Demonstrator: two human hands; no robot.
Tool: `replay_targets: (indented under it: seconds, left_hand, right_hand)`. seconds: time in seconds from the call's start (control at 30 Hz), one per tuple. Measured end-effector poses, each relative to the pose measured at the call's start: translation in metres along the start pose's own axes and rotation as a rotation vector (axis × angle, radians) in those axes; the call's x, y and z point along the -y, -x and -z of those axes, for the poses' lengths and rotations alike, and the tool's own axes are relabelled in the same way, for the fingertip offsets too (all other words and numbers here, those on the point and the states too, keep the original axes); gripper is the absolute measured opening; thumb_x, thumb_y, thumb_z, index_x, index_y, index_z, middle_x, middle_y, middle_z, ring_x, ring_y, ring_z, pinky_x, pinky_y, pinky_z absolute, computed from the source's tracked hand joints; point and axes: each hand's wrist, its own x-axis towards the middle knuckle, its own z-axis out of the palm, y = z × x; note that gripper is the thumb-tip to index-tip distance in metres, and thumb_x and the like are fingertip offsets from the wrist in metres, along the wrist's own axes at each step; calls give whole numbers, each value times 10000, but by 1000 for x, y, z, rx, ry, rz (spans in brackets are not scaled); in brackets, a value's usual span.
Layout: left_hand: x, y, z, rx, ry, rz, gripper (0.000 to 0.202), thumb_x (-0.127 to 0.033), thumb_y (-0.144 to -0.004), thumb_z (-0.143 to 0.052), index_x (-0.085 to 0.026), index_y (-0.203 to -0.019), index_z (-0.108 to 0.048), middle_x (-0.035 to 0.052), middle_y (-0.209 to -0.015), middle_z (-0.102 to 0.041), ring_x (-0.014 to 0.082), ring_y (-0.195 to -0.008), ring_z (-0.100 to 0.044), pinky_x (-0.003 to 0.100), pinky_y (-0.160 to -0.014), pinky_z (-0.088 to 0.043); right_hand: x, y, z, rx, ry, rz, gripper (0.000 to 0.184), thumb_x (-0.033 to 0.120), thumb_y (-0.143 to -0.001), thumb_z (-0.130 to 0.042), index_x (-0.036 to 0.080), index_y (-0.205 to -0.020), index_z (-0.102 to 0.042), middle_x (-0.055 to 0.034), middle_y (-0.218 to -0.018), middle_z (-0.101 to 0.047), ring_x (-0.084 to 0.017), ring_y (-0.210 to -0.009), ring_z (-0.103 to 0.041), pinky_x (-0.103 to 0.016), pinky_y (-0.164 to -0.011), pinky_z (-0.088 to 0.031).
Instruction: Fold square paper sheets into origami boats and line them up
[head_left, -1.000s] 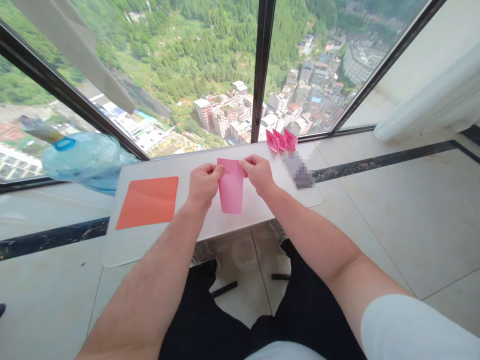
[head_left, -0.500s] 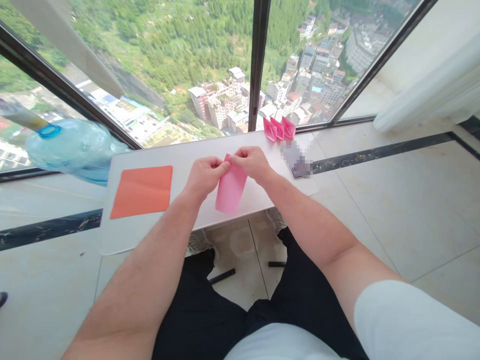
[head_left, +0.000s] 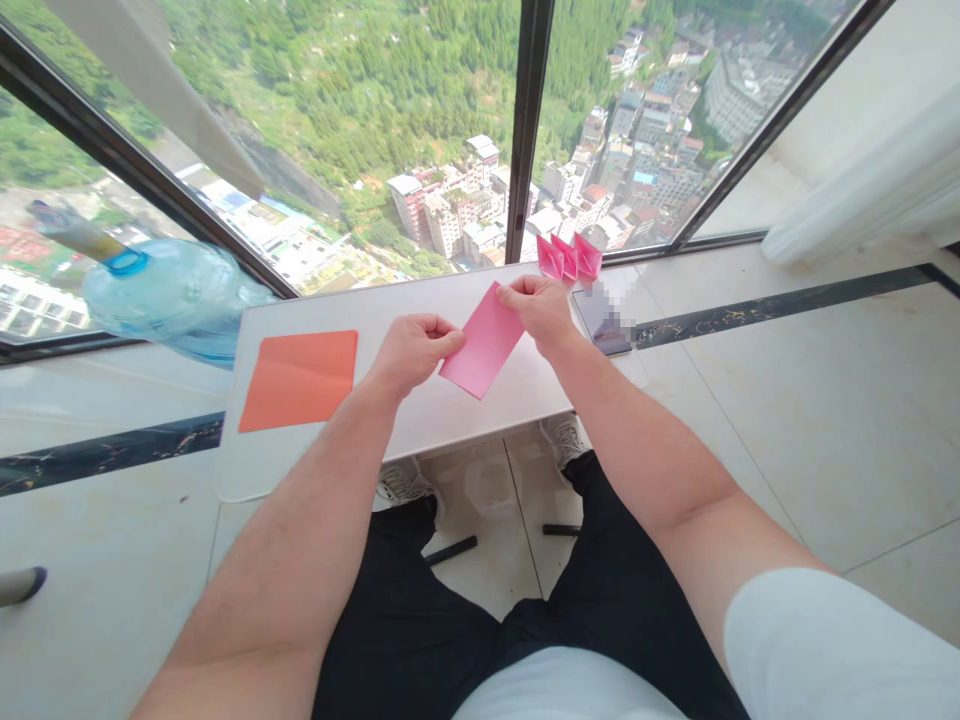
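A folded pink sheet of paper (head_left: pixel 484 345), narrow and rectangular, is held tilted above the white table (head_left: pixel 390 420). My left hand (head_left: pixel 416 350) pinches its left edge between thumb and fingers. At its upper right corner, my right hand (head_left: pixel 540 308) grips it the same way. Left of my hands, a stack of orange paper (head_left: pixel 298 380) lies flat on the tabletop. Three pink folded paper pieces (head_left: pixel 568 257) stand in a row at the table's far right edge, beyond my right hand.
A phone-like flat object (head_left: pixel 604 320), partly blurred out, lies at the table's right end. A large blue water bottle (head_left: pixel 176 295) leans by the window at the left. The window frame (head_left: pixel 529 130) rises behind the table, and a white curtain (head_left: pixel 840 200) hangs at right.
The pink paper has turned from nearly upright to a slant, its top now toward the right. My hands have moved apart, the right one shifting rightward. The view has shifted slightly.
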Motion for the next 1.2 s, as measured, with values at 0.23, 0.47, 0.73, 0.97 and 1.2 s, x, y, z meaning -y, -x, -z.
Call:
replay_targets:
  seconds: [0.23,0.47,0.73,0.97,1.2]
  left_hand:
    - [1,3,13,47,-54,-16,201,-349,-663,-703,-159,-720,-737,43,-646,-707,120,-507,-509,226,-443,-302]
    - [18,-7,16,-119,0,-3,148,-292,-677,-686,-161,-744,-702,29,-657,-685,139,-611,-591,228,-539,-420]
    - [13,-8,6,-55,35,-24,268,-413,-738,-684,-159,-810,-725,44,-765,-717,176,-703,-619,263,-619,-468]
    - [19,-2,13,-5,-454,-274,192,-282,-865,-532,-204,-780,-685,41,-745,-698,197,-704,-609,303,-669,-441]
    - [5,9,-1,2,-879,-514,287,-244,-978,-402,-187,-841,-648,99,-837,-679,232,-819,-619,357,-741,-430]
  right_hand:
    - [0,-14,19,-90,-30,9,273,432,-717,-728,186,-680,-616,1,-707,-599,-151,-726,-561,-311,-672,-471]
    - [-4,-20,30,-141,-50,-8,283,434,-722,-732,179,-685,-614,-6,-710,-579,-161,-750,-575,-321,-691,-469]
    - [-6,-2,-1,-20,-101,-76,319,470,-677,-757,185,-676,-612,15,-671,-592,-145,-683,-545,-293,-643,-451]
    - [-2,9,-3,135,374,222,361,339,-731,-724,208,-1067,-707,-78,-1152,-707,-240,-988,-641,-379,-825,-499]
    - [2,30,-22,411,930,604,216,204,-887,-558,193,-730,-706,-68,-762,-718,-221,-784,-627,-363,-815,-402]
